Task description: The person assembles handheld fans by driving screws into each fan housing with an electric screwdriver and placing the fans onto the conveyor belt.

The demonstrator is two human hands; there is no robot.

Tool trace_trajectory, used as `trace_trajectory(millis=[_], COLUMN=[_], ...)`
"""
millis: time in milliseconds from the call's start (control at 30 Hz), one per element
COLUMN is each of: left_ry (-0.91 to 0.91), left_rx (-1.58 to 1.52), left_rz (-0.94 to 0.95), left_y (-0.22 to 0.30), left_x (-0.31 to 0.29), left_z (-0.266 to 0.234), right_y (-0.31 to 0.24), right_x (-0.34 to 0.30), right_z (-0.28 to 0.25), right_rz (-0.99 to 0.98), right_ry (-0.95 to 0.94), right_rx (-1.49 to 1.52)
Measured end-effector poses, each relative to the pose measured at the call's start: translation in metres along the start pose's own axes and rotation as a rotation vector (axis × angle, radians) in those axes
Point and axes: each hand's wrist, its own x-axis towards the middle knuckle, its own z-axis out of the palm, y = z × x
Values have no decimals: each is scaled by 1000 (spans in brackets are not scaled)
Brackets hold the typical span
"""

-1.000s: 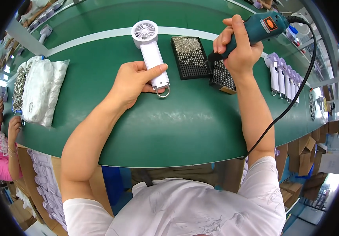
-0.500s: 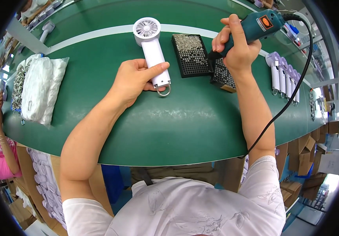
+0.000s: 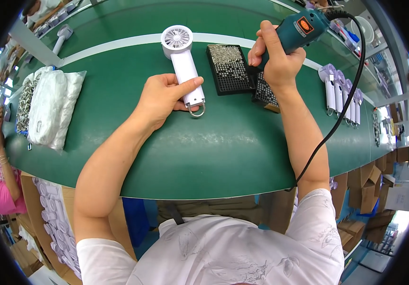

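A white handheld fan (image 3: 184, 69) with a round grille head and a metal loop at its lower end rests in my left hand (image 3: 164, 99), thumb across the handle. My right hand (image 3: 282, 64) grips a teal electric screwdriver (image 3: 299, 32), tilted with its dark tip pointing down and left. That tip is near a black tray (image 3: 220, 85) of holes, partly filled with small silver screws (image 3: 226, 53). Just right of this tray lies a second black screw tray (image 3: 264, 91), partly hidden by my right hand and wrist.
Several similar fans (image 3: 339, 97) lie in a row on the right of the green table (image 3: 204, 156). Clear bags of white pieces (image 3: 55, 109) and metal clips (image 3: 24, 107) lie at left. The black power cord (image 3: 330, 135) crosses my right forearm. Someone in pink (image 3: 2, 180) stands far left.
My right hand and the electric screwdriver have shifted slightly left, toward the screw tray. My left hand still holds the fan in almost the same place.
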Motion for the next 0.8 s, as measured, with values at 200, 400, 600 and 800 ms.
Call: trace_trajectory(millis=[200, 400, 600, 800], left_ry=[13, 39, 32, 12], left_rx=[-5, 24, 111, 130], left_rz=[2, 0, -42, -22], left_y=[0, -1, -5, -5], left_x=[-2, -3, -3, -3], left_z=[1, 4, 6, 8], right_y=[-2, -32, -46, -46], right_x=[1, -7, -32, -47], right_z=[-5, 9, 35, 47], right_rz=[-17, -19, -31, -5], right_ry=[31, -10, -217, -224], right_rx=[41, 192, 415, 461])
